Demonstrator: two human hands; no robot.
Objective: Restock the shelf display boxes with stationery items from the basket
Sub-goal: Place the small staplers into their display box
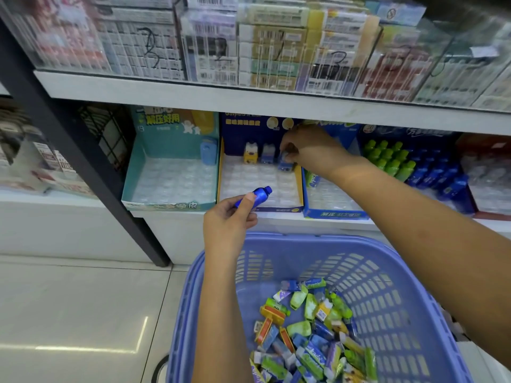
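While my left hand (229,221) pinches a glossy blue bottle-shaped item (257,195) mid-body, seemingly light, rigid, slick, my right hand (309,150) grips a blue block-shaped item (286,165) in the navy display box (276,209).

The purple slatted basket (387,299) stood low in front of the shelf. A loose heap of small stationery items (312,335) in green, blue, yellow and orange wrappers lay at its bottom. On the shelf, the teal display box (166,206) held one blue piece (208,150) upright at its back right corner. Just beside it, the navy display box (276,209) carried a yellow carton (251,153) and a pale blue carton (267,153) upright in the back row. Next to them, the right hand (307,150) pinched a darker blue carton (286,165). The left hand (226,225) held a blue bottle-shaped item (261,195) tilted over that box's front edge.
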